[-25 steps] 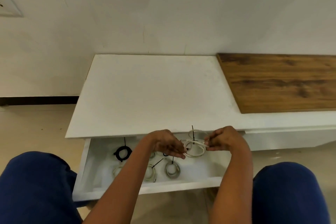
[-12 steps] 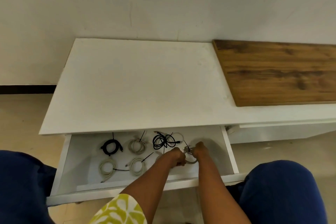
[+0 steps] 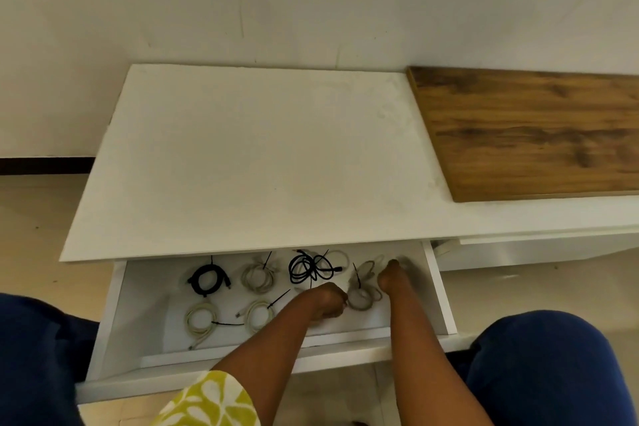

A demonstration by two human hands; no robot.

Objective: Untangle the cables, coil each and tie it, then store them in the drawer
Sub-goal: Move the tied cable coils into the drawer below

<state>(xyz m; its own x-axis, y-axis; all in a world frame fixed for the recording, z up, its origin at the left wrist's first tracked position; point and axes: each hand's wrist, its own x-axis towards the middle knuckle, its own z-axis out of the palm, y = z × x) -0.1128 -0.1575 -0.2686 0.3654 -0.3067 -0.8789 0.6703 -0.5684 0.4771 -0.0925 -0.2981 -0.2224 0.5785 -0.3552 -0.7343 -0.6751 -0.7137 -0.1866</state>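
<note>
Fingers of both hands are blurred; left hand [image 3: 326,299] looks curled beside the pale coil [image 3: 363,284], right hand [image 3: 389,278] touches it, grip unclear, probably setting it in the drawer [image 3: 437,290] among tied coils

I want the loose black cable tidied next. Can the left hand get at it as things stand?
Probably yes: the black cable lies uncovered in the open drawer, just beyond the left hand, with nothing between them.

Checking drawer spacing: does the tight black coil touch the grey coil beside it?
Apart. Head view shows bare drawer floor between black coil and grey coil.
</note>
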